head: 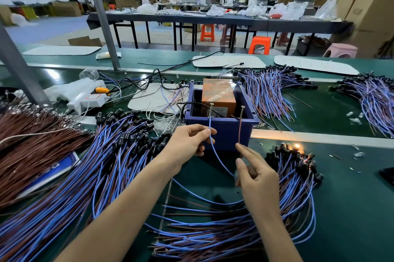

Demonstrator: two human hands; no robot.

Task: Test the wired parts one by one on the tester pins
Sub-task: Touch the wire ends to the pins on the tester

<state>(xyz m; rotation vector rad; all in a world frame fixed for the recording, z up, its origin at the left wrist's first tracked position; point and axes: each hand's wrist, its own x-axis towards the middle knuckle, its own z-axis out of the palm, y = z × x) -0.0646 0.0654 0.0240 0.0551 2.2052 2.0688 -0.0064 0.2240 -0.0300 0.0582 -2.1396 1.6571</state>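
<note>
A dark blue tester box stands on the green bench with two upright screw pins, the left pin and the right pin, on its near rim. My left hand pinches a blue wire and holds its end against the left pin. My right hand pinches a brown wire that reaches up to the right pin. A small lamp glows in the pile of black-capped parts to the right.
Piles of blue and brown wired parts lie at the left, in front and at the far right. An orange unit sits inside the box. A white power strip lies at the back left.
</note>
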